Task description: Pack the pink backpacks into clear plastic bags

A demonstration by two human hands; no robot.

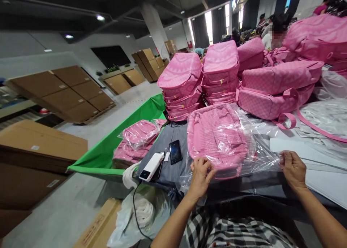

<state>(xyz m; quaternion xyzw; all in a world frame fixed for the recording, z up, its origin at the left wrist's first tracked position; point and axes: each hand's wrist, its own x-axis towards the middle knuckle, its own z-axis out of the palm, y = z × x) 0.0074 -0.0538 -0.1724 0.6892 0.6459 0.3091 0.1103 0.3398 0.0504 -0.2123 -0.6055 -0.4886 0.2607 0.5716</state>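
A pink backpack lies flat on the table in front of me, inside a clear plastic bag. At its near left corner my left hand has its fingers curled on the plastic, the thumb pointing right along the edge. To the right, the bag's loose end stretches out to my right hand, whose fingers are closed in a pinch on it. The plastic between the hands is drawn fairly taut over the table's near edge.
Stacked pink backpacks stand behind, with more at the right. A phone and white power bank lie left. Beyond is a green-sided bin holding bagged backpacks. White sheets lie right; cartons stand left.
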